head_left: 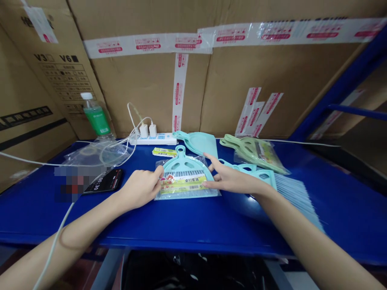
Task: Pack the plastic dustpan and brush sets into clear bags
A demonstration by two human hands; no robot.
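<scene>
A light-blue dustpan and brush set (pixel 173 167) lies flat on the table in a clear plastic bag, with a yellow-green label card (pixel 183 182) across its middle. My left hand (pixel 141 185) is closed, its fingers pinching the left edge of the bag. At the bag's right side my right hand (pixel 226 176) has its fingers spread, with the thumb by the label's right end and the index finger stretched forward. Under and beyond my right wrist lie light-blue brushes (pixel 298 197) with bristles pointing right; my forearm partly hides them.
Behind stand loose light-blue dustpans (pixel 201 141) and a bagged green dustpan set (pixel 256 152). A power strip (pixel 167 139), a yellow label strip (pixel 164 152), a bottle (pixel 98 117), crumpled plastic (pixel 87 155) and a phone (pixel 105 181) occupy the left of the blue table (pixel 169 225). Cardboard boxes wall the back.
</scene>
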